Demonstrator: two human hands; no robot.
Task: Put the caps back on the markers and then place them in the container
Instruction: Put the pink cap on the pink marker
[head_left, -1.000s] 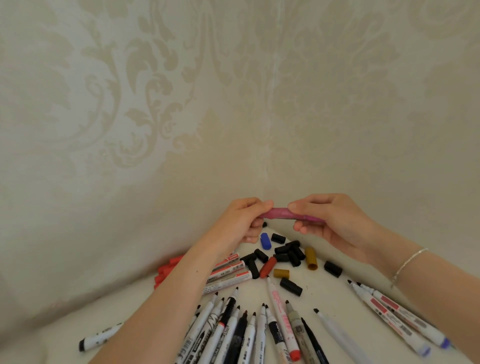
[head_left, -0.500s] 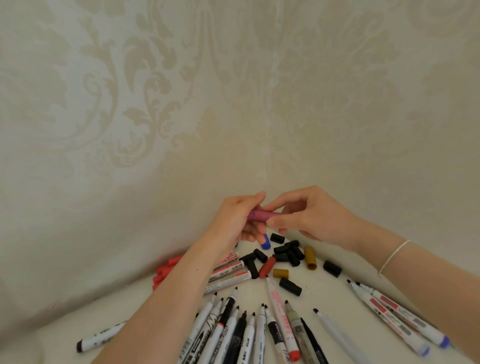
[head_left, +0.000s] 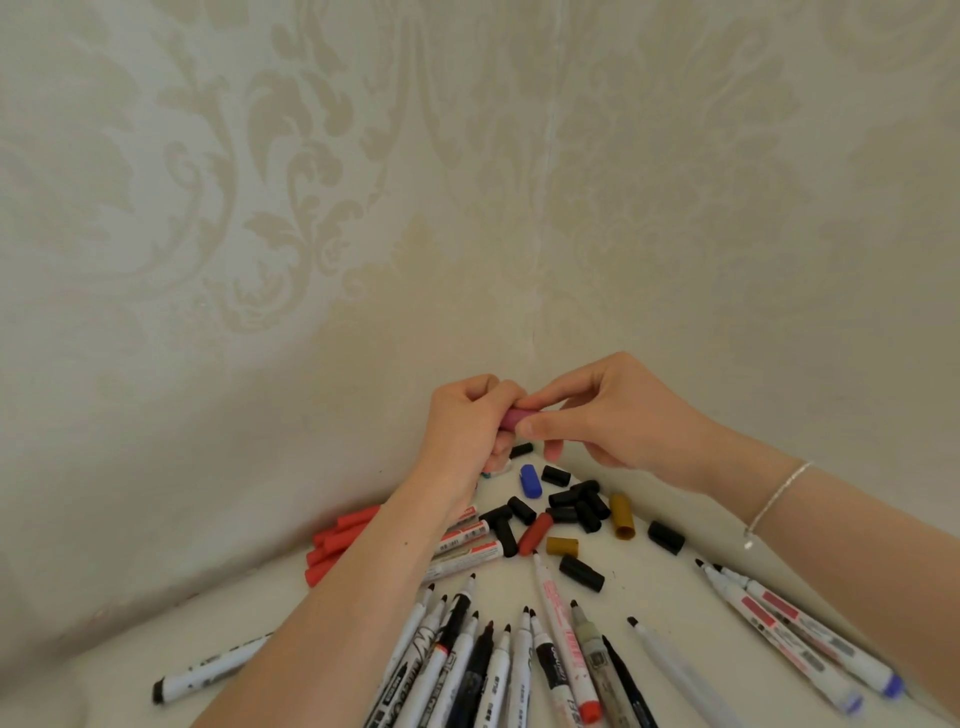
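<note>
Both your hands meet on one pink marker, held above the cap pile.

Your left hand (head_left: 467, 421) curls its fingers round the pink marker (head_left: 514, 417), and your right hand (head_left: 613, 415) pinches the marker's exposed end between thumb and forefinger. Only a short stretch of pink shows between them. Below on the bench (head_left: 649, 587) lie loose black caps (head_left: 576, 501), a blue cap (head_left: 530, 480) and a fan of uncapped markers (head_left: 498, 670) pointing away from you.

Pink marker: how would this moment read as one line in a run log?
step: capping | left hand: holds pink marker | right hand: pinches its end | loose caps: on table | container: not in view
</note>
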